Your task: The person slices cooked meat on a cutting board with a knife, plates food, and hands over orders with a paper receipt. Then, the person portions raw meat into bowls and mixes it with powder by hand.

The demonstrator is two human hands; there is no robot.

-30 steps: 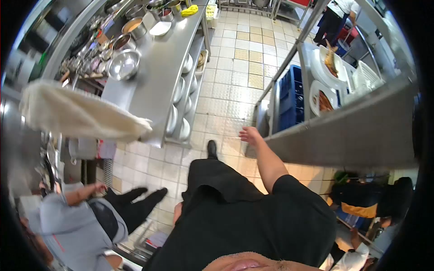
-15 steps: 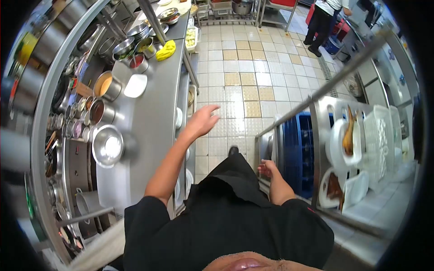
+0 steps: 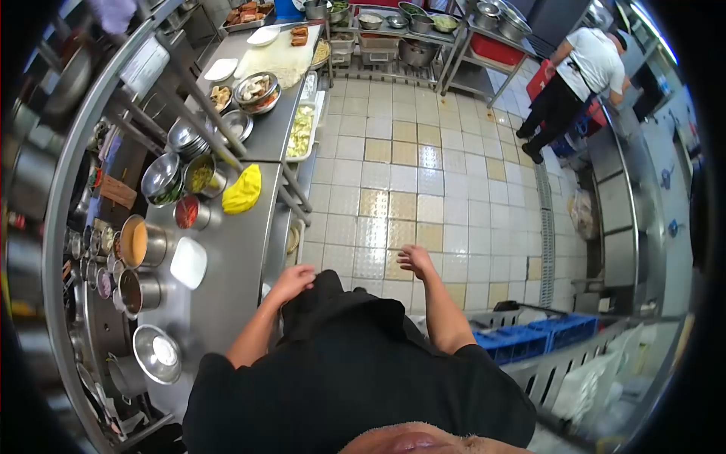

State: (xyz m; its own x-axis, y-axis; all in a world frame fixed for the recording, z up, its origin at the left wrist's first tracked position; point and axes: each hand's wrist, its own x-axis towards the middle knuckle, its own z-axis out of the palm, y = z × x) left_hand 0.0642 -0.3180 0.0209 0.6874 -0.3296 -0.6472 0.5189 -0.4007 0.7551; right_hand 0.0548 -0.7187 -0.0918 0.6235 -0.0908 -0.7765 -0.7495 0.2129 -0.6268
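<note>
Over the right edge of the steel counter (image 3: 227,280), my left hand (image 3: 293,283) hangs in the air with its fingers apart and nothing in it. My right hand (image 3: 415,260) is over the tiled floor (image 3: 408,178), fingers spread and holding nothing. On the counter to the left are a white square plate (image 3: 189,263), a yellow cloth (image 3: 242,189), a steel bowl (image 3: 157,354) and a pot of orange sauce (image 3: 142,240).
A person in a white shirt (image 3: 594,64) bends over at the upper right. Shelves with bowls (image 3: 420,24) stand at the far end. Blue crates (image 3: 537,338) are at the lower right. A tray of chopped food (image 3: 302,130) sits beside the counter.
The view has moved forward along the aisle. My left hand has come back toward my body. The shelf with the fish plates has left the view, and more of the far counter shows.
</note>
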